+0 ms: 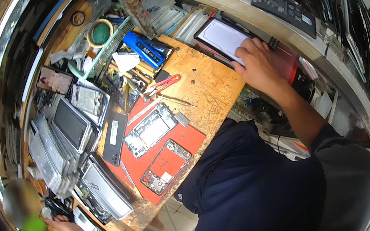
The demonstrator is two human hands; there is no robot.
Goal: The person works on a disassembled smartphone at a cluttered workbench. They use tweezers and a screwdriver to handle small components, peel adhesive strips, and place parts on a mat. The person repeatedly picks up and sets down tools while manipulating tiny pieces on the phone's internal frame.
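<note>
My right hand [257, 64] reaches to the far right, its bent fingers and thumb closed on the near corner of a dark-framed tablet [219, 38] with a pale, bright screen. The tablet lies past the wooden table's edge. No part of my left hand shows. Before me, a red mat [188, 140] carries an opened phone [151, 129] with bare circuit board and white battery. Beside it is a phone mid-frame [166, 166]. A dark back cover [115, 138] lies along the mat's left side.
Red-handled pliers [163, 85] and a blue tool [142, 50] lie beyond the mat. Stacked phone parts [51, 149] fill the left side. A co-worker's hands [65, 227] show at lower left. A shelf [225, 2] holding a black battery [284, 10] borders the right.
</note>
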